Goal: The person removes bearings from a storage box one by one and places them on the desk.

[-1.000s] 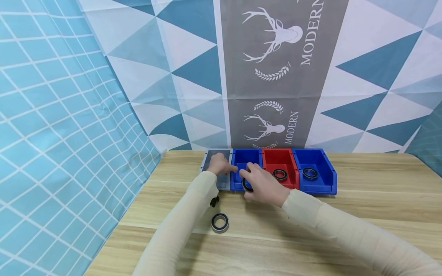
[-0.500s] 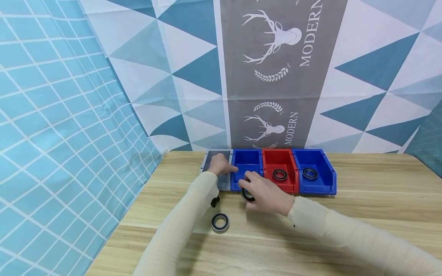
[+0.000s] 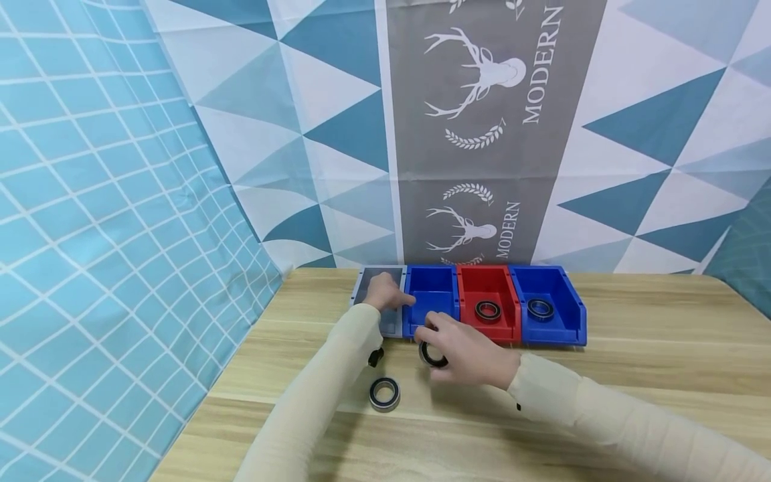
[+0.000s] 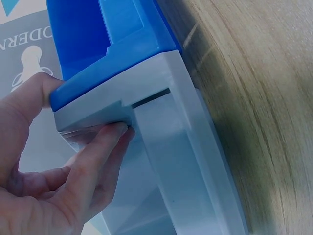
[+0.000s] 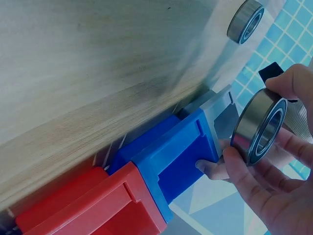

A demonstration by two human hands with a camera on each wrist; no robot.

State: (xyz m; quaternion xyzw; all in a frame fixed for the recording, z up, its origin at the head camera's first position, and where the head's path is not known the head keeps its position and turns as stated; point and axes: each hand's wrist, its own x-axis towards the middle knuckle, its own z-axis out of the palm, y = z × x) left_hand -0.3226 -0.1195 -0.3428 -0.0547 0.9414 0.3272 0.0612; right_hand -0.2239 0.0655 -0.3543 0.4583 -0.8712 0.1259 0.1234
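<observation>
Bearing [image 3: 433, 354] pinched in right hand [image 3: 466, 351] grip, left hand [image 3: 385, 292] clasping grey bin [image 3: 391, 323].

I see the bearing [image 3: 432, 353] in my right hand [image 3: 466, 358] as a steel ring with a black seal face and an open bore; it is pinched upright on edge between thumb and fingertips, just in front of the blue bin [image 3: 430, 300], off the table; my left hand [image 3: 385, 292] grips the wall where the grey bin [image 3: 381, 299] meets that blue bin, thumb on one side and fingers [image 4: 105, 142] curled under the grey rim.
</observation>
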